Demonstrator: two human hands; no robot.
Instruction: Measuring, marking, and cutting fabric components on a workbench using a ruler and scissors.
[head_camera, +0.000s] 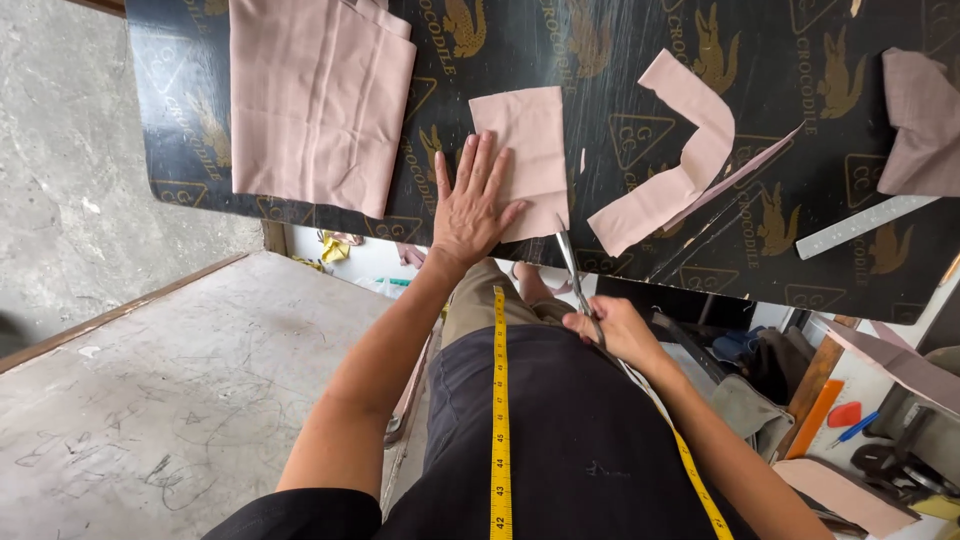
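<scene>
Left hand (470, 205) flat, fingers spread, pressing pink cloth (528, 150) at near edge of bench (600, 60). Right hand (612, 330) wrapped round scissors (572, 262), blades just below cloth.

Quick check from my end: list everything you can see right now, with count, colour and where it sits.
small fabric rectangle: one, pink, table's near edge, under the left hand
folded fabric: one stack, pink, table left
curved fabric piece: one, pink, table centre-right
crumpled fabric: one, pink, table far right
ruler: one, clear grey, table right
table: one, black with gold print
scissors: one, metal, in the right hand
measuring tape: one, yellow, hanging over the torso
left hand: flat on the rectangle
right hand: gripping the scissors
</scene>
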